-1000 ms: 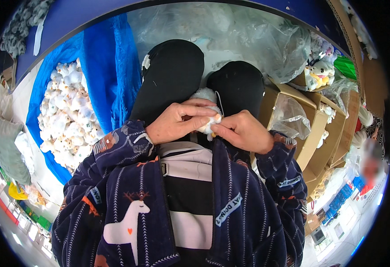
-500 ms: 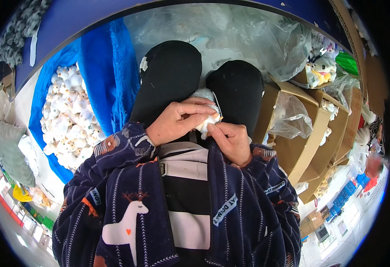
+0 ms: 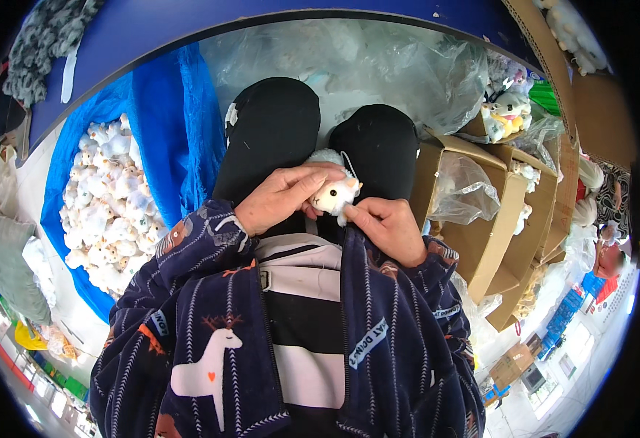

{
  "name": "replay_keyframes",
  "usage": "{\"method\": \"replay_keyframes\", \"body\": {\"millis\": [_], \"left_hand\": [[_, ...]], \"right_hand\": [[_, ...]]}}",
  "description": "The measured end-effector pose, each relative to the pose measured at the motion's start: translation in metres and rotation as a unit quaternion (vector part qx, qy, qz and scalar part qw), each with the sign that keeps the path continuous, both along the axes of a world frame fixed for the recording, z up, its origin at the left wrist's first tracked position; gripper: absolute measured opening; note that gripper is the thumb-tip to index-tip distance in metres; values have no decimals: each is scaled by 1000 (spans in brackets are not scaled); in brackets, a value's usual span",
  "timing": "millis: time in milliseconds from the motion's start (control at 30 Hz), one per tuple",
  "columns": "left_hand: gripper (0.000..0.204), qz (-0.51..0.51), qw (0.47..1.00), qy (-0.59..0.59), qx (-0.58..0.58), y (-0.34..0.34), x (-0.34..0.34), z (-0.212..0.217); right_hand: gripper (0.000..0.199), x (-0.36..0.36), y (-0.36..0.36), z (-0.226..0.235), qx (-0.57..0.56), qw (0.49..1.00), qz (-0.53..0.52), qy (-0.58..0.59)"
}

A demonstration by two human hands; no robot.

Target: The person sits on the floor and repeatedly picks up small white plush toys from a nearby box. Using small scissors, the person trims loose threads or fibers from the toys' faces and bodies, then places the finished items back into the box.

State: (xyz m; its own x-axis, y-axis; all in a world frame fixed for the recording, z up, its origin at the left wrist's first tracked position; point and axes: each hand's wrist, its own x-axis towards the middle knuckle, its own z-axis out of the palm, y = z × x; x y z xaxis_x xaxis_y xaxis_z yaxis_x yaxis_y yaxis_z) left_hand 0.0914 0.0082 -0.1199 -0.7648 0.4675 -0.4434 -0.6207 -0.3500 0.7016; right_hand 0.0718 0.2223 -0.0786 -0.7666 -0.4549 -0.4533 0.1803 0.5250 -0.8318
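Note:
Between my knees I hold a small white plush toy with a black eye, little ears and a pale grey fluffy part at its far end. A thin white loop stands out from its top. My left hand wraps round the toy's left side, thumb and fingers pressed on its head. From the other side, my right hand pinches the fluff low on the toy between thumb and forefinger. Whatever lies under the fingers is hidden.
To my left stands a blue sack full of small white plush pieces. Open cardboard boxes with clear plastic bags are at my right. A blue table edge runs across ahead, and clear plastic sheeting lies beneath it.
The toy has turned so that its face and black eye now show. My right hand has shifted slightly right, and the view has tilted a little.

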Motion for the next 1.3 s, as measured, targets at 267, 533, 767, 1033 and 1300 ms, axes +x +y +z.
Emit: {"method": "replay_keyframes", "body": {"millis": [267, 533, 767, 1033, 1300], "left_hand": [[32, -3, 997, 61, -42, -2, 2, 6], [16, 103, 991, 71, -49, 1, 8, 24], [12, 136, 989, -1, 65, -9, 8, 26], [27, 151, 988, 25, 24, -11, 6, 25], [71, 62, 990, 124, -4, -16, -1, 17]], "right_hand": [[28, 27, -5, -11, -80, 989, -119, 29], [15, 16, -21, 13, -35, 980, -110, 159], [16, -25, -25, 32, -46, 964, -27, 262], [10, -130, 13, 126, 104, 804, -172, 559], [17, -230, 78, 123, 391, 729, -169, 536]]}}
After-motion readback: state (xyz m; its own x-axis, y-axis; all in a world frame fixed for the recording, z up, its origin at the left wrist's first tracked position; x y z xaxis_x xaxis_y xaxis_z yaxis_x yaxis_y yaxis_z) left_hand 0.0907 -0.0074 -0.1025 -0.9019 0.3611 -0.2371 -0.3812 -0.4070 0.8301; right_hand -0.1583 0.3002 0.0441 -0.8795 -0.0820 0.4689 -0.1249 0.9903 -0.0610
